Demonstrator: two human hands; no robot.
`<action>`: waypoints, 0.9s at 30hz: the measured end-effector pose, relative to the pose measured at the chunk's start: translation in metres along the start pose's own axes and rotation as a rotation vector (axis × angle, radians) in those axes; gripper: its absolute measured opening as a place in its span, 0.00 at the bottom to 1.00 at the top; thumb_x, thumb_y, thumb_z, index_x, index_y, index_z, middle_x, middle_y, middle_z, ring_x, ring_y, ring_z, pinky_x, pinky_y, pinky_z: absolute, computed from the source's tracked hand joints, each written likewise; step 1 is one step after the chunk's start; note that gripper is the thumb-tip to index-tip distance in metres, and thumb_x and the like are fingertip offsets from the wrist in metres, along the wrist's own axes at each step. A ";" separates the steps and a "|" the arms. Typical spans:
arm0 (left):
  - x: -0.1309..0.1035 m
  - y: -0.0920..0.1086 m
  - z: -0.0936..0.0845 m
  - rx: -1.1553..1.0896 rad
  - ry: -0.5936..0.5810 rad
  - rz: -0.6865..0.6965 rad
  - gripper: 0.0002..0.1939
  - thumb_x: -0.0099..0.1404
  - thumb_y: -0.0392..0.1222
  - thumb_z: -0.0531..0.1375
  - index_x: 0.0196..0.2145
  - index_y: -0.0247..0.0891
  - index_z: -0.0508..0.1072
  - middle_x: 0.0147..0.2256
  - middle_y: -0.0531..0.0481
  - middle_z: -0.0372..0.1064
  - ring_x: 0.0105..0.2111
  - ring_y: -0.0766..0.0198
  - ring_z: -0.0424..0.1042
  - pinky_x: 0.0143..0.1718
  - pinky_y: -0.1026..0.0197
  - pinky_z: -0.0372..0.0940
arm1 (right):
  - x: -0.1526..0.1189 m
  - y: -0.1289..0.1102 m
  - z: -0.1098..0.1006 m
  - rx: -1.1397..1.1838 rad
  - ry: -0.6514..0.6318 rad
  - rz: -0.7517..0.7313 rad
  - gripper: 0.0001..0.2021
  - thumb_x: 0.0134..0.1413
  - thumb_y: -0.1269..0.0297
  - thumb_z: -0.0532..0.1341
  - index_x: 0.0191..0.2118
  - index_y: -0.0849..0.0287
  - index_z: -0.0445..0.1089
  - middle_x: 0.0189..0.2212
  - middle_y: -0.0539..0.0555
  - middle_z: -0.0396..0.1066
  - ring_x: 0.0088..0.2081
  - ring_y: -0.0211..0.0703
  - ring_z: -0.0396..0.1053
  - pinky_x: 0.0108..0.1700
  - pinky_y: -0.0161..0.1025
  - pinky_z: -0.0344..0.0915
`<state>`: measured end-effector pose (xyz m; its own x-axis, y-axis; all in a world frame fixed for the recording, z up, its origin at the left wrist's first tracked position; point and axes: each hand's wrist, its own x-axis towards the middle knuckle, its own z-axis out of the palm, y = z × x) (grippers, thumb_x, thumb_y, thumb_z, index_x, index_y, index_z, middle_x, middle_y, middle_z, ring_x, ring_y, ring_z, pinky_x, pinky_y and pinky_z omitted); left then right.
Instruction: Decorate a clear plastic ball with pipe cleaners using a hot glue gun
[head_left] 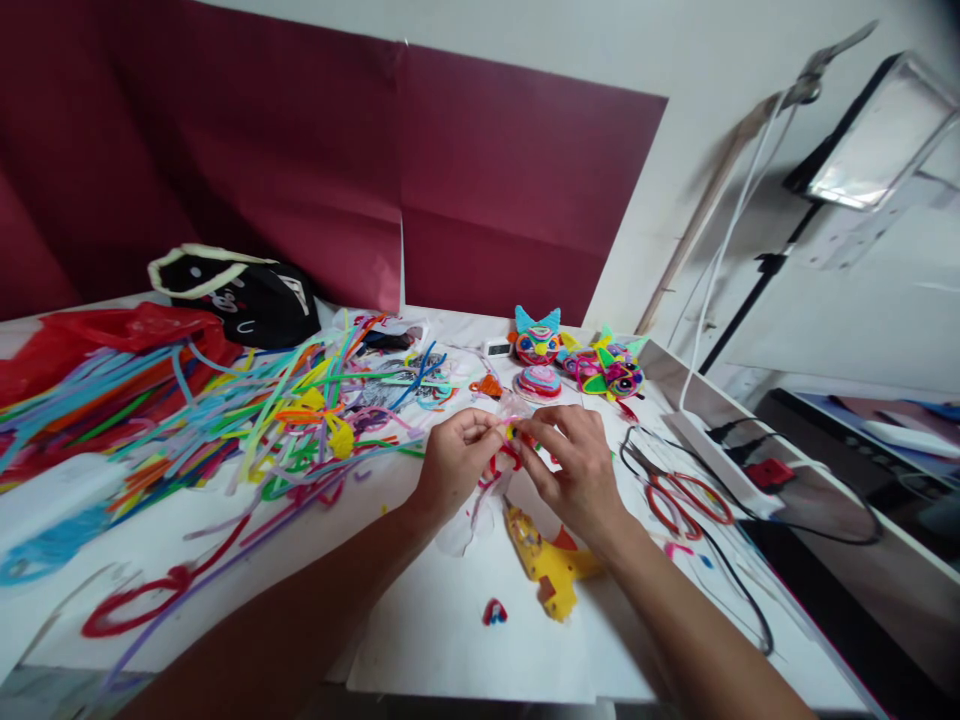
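Both hands meet over the middle of the white counter (420,640). The left hand (450,465) and the right hand (574,470) face each other, and their fingers pinch a small craft piece (513,437) of red and yellow pipe cleaner between the fingertips, held just above the counter. Each hand is closed on that piece; how it is shaped is too small to tell.

Just below the right hand lies a yellow glue gun (546,565), flat on the counter, and near it a tiny red-and-blue scrap (493,612). To the left a big loose heap of coloured pipe cleaners (247,420) spreads across the counter, with a red plastic bag (112,335) and a black bag (240,295) behind it. Beyond the hands stand finished bright figures: a blue-eared one (537,340) and a green and pink one (609,368). To the right rest red loops (686,500) and a white power strip (720,465) with black cable. A dark red paper sheet (450,170) covers the wall.
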<state>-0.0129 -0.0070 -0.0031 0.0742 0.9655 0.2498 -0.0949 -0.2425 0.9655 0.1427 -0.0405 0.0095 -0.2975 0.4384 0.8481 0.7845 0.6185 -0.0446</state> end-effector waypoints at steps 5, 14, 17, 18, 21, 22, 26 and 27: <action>-0.001 0.001 0.000 -0.010 0.001 0.002 0.05 0.52 0.40 0.60 0.27 0.37 0.70 0.16 0.59 0.65 0.12 0.73 0.59 0.14 0.70 0.55 | 0.000 0.000 0.002 0.000 0.006 0.016 0.05 0.60 0.68 0.63 0.41 0.58 0.73 0.36 0.55 0.72 0.38 0.45 0.67 0.41 0.45 0.59; -0.003 0.008 0.000 0.001 -0.005 0.028 0.07 0.52 0.42 0.61 0.26 0.36 0.71 0.16 0.60 0.64 0.13 0.74 0.59 0.15 0.71 0.55 | -0.002 0.003 0.003 0.031 0.042 0.022 0.02 0.59 0.68 0.64 0.38 0.57 0.73 0.35 0.54 0.72 0.38 0.46 0.67 0.40 0.45 0.59; -0.004 0.010 0.001 0.009 -0.004 0.029 0.07 0.52 0.42 0.61 0.26 0.36 0.70 0.15 0.60 0.64 0.13 0.74 0.59 0.15 0.71 0.55 | -0.003 0.003 0.005 0.034 0.059 0.023 0.03 0.58 0.68 0.64 0.39 0.56 0.73 0.37 0.54 0.72 0.39 0.46 0.67 0.41 0.46 0.60; -0.005 0.010 0.001 0.013 -0.005 0.028 0.07 0.53 0.43 0.61 0.26 0.36 0.70 0.15 0.60 0.64 0.13 0.74 0.59 0.15 0.71 0.55 | -0.003 0.003 0.005 0.035 0.068 0.023 0.04 0.58 0.68 0.64 0.40 0.55 0.73 0.38 0.54 0.72 0.40 0.47 0.67 0.41 0.46 0.60; -0.005 0.010 0.000 0.018 -0.010 0.031 0.07 0.53 0.43 0.61 0.27 0.36 0.70 0.16 0.60 0.64 0.13 0.74 0.59 0.15 0.71 0.55 | -0.004 0.002 0.006 0.034 0.096 0.018 0.04 0.59 0.69 0.64 0.39 0.55 0.72 0.40 0.55 0.72 0.41 0.47 0.67 0.42 0.46 0.61; -0.006 0.010 0.000 0.019 -0.014 0.034 0.07 0.54 0.43 0.61 0.27 0.36 0.70 0.16 0.60 0.64 0.13 0.74 0.59 0.15 0.71 0.55 | -0.005 0.001 0.006 0.033 0.102 0.016 0.04 0.59 0.69 0.63 0.39 0.55 0.72 0.41 0.55 0.72 0.42 0.47 0.67 0.43 0.47 0.62; -0.005 0.008 0.001 0.023 -0.016 0.060 0.07 0.54 0.43 0.61 0.27 0.37 0.70 0.18 0.60 0.64 0.14 0.75 0.59 0.16 0.71 0.56 | -0.007 0.000 0.006 0.032 0.120 0.020 0.04 0.58 0.70 0.63 0.40 0.55 0.72 0.44 0.57 0.72 0.45 0.49 0.68 0.44 0.48 0.62; -0.005 0.008 0.001 0.026 -0.013 0.064 0.07 0.54 0.43 0.62 0.27 0.37 0.70 0.18 0.60 0.64 0.14 0.75 0.59 0.16 0.71 0.56 | -0.008 0.000 0.007 0.033 0.122 0.023 0.05 0.58 0.70 0.63 0.40 0.54 0.72 0.44 0.57 0.72 0.45 0.50 0.68 0.44 0.48 0.62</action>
<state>-0.0130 -0.0141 0.0032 0.0821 0.9465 0.3122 -0.0745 -0.3065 0.9490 0.1411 -0.0399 -0.0005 -0.2097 0.3719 0.9043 0.7712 0.6314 -0.0808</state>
